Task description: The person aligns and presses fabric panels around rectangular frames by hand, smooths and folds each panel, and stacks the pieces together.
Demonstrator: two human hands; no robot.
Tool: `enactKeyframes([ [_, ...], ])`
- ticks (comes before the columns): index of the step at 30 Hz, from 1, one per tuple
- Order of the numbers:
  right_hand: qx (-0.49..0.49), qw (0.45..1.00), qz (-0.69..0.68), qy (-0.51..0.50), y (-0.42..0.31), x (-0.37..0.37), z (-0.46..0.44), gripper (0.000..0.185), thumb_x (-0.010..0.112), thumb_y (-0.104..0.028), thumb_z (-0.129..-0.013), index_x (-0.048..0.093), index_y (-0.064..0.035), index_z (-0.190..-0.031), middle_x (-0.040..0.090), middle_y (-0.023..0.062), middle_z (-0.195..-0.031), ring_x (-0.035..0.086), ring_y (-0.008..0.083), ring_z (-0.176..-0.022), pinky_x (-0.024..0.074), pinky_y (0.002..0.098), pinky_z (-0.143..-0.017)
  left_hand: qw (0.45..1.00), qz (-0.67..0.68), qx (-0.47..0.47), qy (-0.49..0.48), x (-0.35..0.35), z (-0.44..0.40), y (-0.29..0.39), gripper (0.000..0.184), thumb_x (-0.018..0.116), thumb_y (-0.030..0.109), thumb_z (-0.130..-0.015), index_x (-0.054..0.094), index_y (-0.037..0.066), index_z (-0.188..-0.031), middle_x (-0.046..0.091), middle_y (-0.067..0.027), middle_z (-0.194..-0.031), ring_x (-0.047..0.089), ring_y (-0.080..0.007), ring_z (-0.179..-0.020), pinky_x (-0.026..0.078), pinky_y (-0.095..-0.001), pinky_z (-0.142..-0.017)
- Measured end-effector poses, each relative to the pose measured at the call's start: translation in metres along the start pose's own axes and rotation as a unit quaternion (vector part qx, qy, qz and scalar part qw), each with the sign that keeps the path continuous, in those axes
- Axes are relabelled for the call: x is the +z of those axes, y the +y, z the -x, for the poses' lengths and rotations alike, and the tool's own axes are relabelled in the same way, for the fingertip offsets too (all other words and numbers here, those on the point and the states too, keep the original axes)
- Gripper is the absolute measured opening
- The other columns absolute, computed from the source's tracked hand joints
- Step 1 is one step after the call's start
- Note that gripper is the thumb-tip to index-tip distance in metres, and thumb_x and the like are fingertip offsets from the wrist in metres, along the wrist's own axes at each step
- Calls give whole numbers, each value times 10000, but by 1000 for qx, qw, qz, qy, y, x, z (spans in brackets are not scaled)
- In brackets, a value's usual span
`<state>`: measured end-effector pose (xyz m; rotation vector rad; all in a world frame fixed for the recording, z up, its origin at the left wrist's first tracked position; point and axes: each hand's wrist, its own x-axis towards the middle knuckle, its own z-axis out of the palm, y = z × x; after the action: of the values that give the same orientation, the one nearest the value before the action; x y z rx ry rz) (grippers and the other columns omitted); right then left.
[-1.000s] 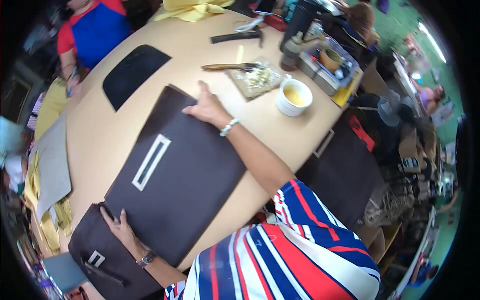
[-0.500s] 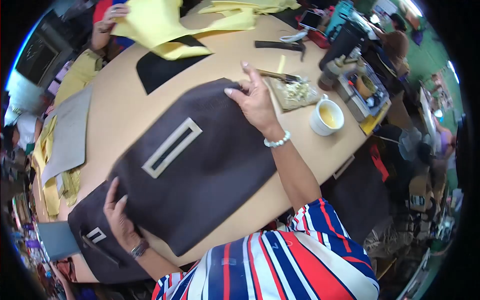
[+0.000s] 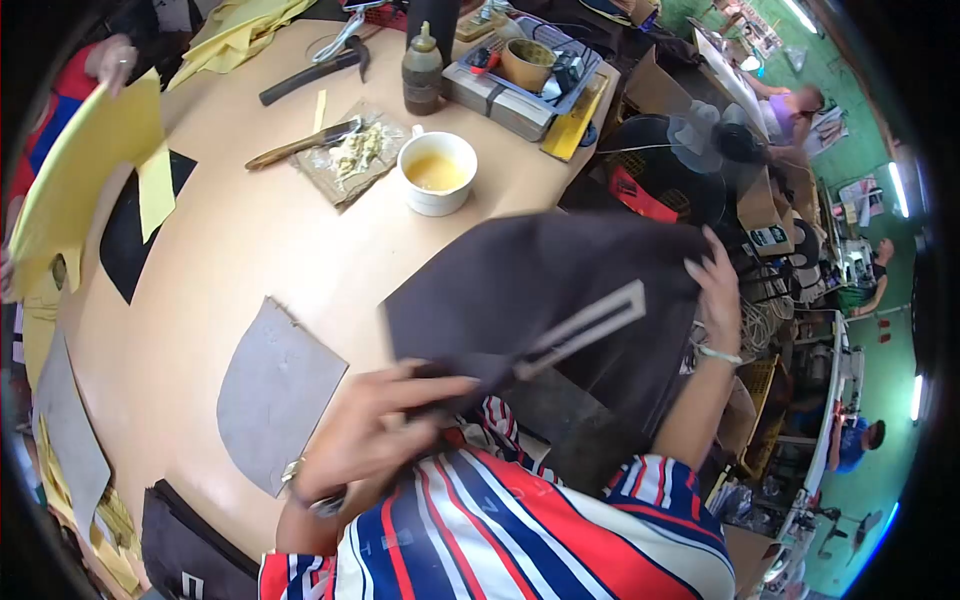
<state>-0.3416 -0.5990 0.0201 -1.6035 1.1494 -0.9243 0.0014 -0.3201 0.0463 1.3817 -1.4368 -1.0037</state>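
A dark brown sheet of leather-like material point(image 3: 470, 290) hangs bent over the table's near right edge, partly smeared by motion. It carries a pale rectangular frame point(image 3: 590, 325) with a narrow slot. My right hand point(image 3: 718, 295) grips its right edge, thumb and fingers around the border. My left hand point(image 3: 375, 425) pinches its lower left edge near my striped shirt; some fingertips are hidden by the folds. Left of that hand, a grey rounded panel point(image 3: 275, 385) lies flat on the table. Another dark brown piece point(image 3: 185, 545) with a small pale frame lies at the lower left.
A white cup of yellow liquid point(image 3: 437, 172) stands near a board with pale paste point(image 3: 355, 155) and a wooden-handled tool point(image 3: 290, 148). Beyond are a hammer point(image 3: 315, 75), a bottle point(image 3: 422, 75) and a tool tray point(image 3: 540, 75). Another person's hand point(image 3: 112, 62) holds yellow material point(image 3: 90, 180).
Both hands have carried the dark brown sheet off the tabletop and to the right, past the table edge. The grey panel has come into sight. My view has turned right.
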Motion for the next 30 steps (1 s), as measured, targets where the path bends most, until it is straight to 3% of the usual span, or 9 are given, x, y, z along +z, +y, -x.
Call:
enactKeyframes([
  [5, 134, 976, 171, 0, 65, -171, 16, 688, 648, 28, -654, 395, 40, -1293, 512, 96, -1221, 499, 184, -1082, 382, 273, -932, 944, 154, 80, -282, 103, -67, -34, 388, 530, -16, -672, 639, 45, -1039, 603, -222, -791, 597, -293, -650, 478, -369, -709],
  [7, 184, 970, 156, 20, 62, -201, 7, 684, 621, 27, -656, 386, 39, -1299, 521, 112, -1210, 504, 198, -1087, 391, 281, -924, 902, 191, 5, -388, 125, -83, -23, 371, 540, -29, -738, 615, 44, -1093, 635, -177, -975, 622, -257, -854, 454, -300, -843],
  [11, 108, 960, 257, 42, 53, -187, -44, 617, 562, 24, -721, 366, 37, -1305, 507, 132, -1206, 505, 212, -1090, 428, 296, -887, 916, 331, 10, -226, 170, -92, -50, 386, 539, -15, -753, 623, 82, -1116, 656, -149, -845, 577, -125, -615, 470, -275, -595],
  [15, -23, 906, 423, -16, 104, -139, -127, 583, 580, 38, -731, 410, -10, -1286, 543, 175, -1195, 528, 245, -1106, 398, 301, -906, 920, 319, -220, -64, 182, -102, -76, 378, 537, 7, -778, 602, 61, -1147, 626, -43, -753, 504, -64, -556, 434, -217, -537],
  [18, 9, 934, 357, -34, 154, -80, -177, 586, 558, 29, -734, 387, 11, -1294, 555, 217, -1163, 552, 320, -1077, 407, 344, -920, 853, 322, -404, -73, 195, -103, -100, 356, 533, 8, -812, 591, 52, -1161, 616, -46, -876, 564, -101, -813, 466, -235, -775],
  [21, 11, 910, 412, -40, 202, -29, -204, 652, 572, -72, -754, 332, -152, -1355, 598, 166, -1115, 533, 332, -1088, 382, 417, -943, 799, 372, -471, -5, 206, -103, -123, 344, 522, 27, -821, 590, 65, -1157, 596, -56, -947, 556, -142, -874, 456, -277, -822],
  [24, 56, 875, 480, -34, 184, 20, -197, 652, 572, -90, -768, 314, -165, -1361, 597, 139, -1126, 525, 303, -1104, 303, 514, -985, 776, 387, -492, 76, 209, -105, -138, 348, 494, 22, -805, 594, 38, -1138, 538, 6, -657, 455, -78, -534, 400, -210, -538],
  [27, 44, 858, 511, -29, 192, 34, -198, 639, 562, -92, -777, 314, -178, -1359, 596, 122, -1125, 517, 293, -1110, 242, 580, -1002, 775, 390, -494, 60, 208, -104, -140, 338, 473, 36, -829, 585, 49, -1148, 551, 2, -702, 484, -94, -594, 424, -236, -605],
  [30, 29, 841, 540, -26, 196, 40, -198, 627, 555, -94, -783, 316, -179, -1356, 596, 113, -1115, 516, 294, -1105, 214, 606, -1007, 761, 408, -503, 35, 206, -107, -139, 318, 472, 57, -857, 577, 89, -1156, 533, -85, -1104, 476, -183, -1062, 380, -386, -943],
])
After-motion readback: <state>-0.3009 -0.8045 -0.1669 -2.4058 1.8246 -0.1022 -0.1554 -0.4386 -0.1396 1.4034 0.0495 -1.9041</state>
